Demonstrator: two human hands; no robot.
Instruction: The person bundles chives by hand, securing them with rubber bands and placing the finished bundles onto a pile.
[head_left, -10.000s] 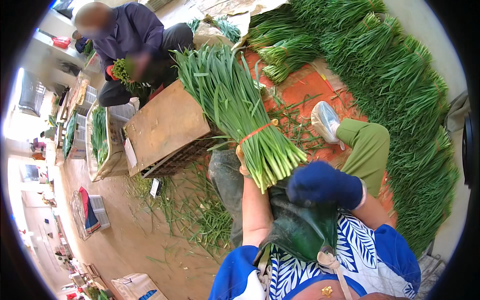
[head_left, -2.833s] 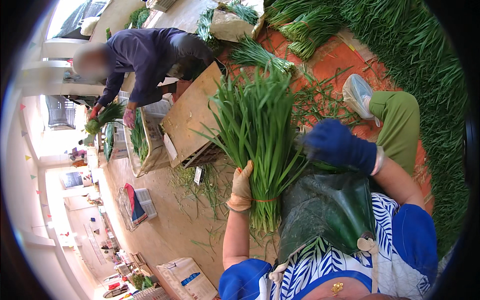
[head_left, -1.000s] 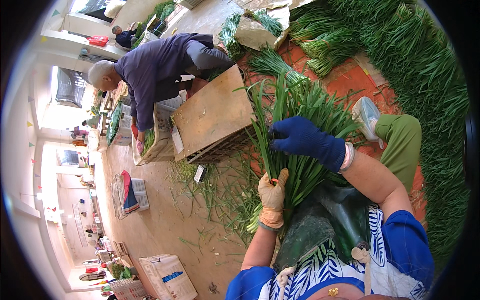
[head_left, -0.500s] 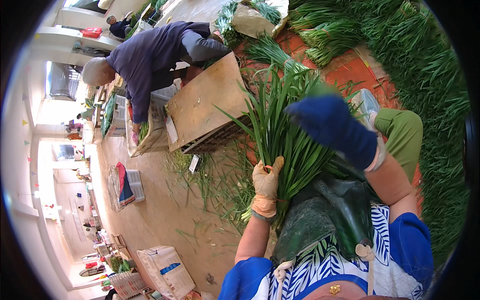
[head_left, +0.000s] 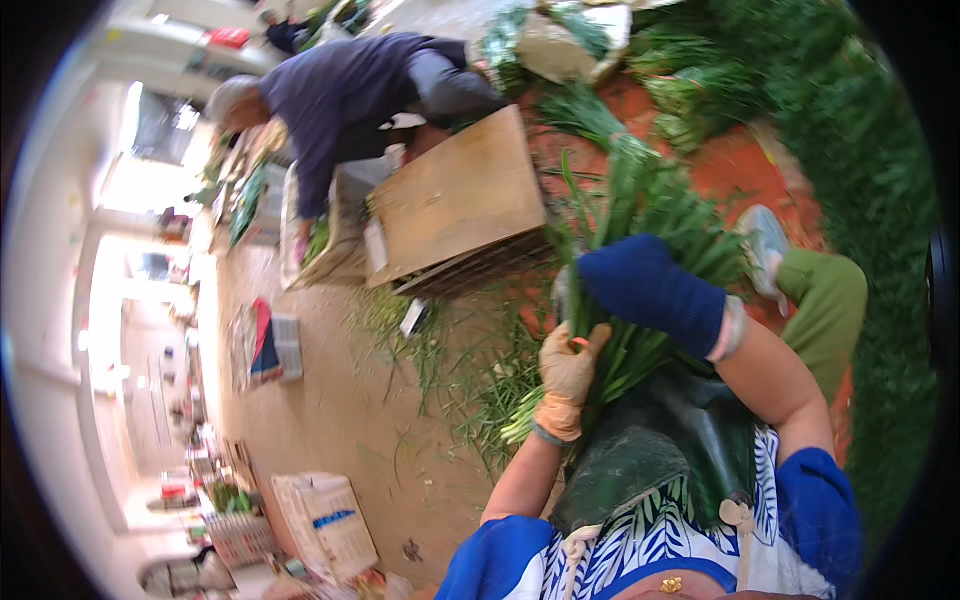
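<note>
A bunch of garlic chives (head_left: 637, 190) lies over the dark green apron (head_left: 640, 440) on my lap, its leaves pointing away from me. My left hand (head_left: 568, 372), in a tan glove, is closed round the left side of the bunch. An orange-red band shows by its thumb. My right hand (head_left: 655, 292), in a dark blue knitted glove, reaches across the leaves just beyond the left. Its fingers are curled over them, and a green leaf passes between the blue fingers and a greyish part of the glove. Most of the palm side is hidden.
Loose chives are heaped along the right (head_left: 860, 230), with tied bunches (head_left: 700, 85) at the far side. A wooden board (head_left: 460, 200) tops a crate ahead. Beyond, a person (head_left: 345, 90) bends over a white crate (head_left: 335, 245). Cut trimmings (head_left: 490, 400) litter the floor.
My right hand has come down and left from above the leaves onto the bunch. My left hand stays closed on it. The whole view has shifted slightly to the right.
</note>
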